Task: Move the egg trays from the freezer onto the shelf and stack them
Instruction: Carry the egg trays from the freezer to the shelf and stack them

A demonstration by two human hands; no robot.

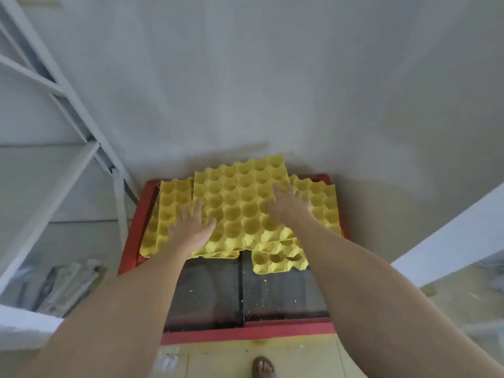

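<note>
While both arms reach forward over a red-framed chest freezer (pixel 137 222), a person's left hand (pixel 191 230) and right hand (pixel 289 204) lie flat on the topmost yellow egg tray (pixel 240 203) — fingers straight and spread, neither grip closed on anything. From the head view, that tray sits atop a loose, skewed pile of like trays spread across the far half of the freezer's glass lid (pixel 283 290), one lower tray (pixel 278 259) jutting out toward the person, its near edge ragged. Yellow crumbs dot the dark glass. A white metal shelf (pixel 65 85) rises to the left, well apart from the pile; a bare foot (pixel 263 368) shows on the floor below. Judging by the flat palms, the pickup step is only beginning — next, fingers would need to curl under the top tray's edges and lift it clear without dragging its neighbours.
</note>
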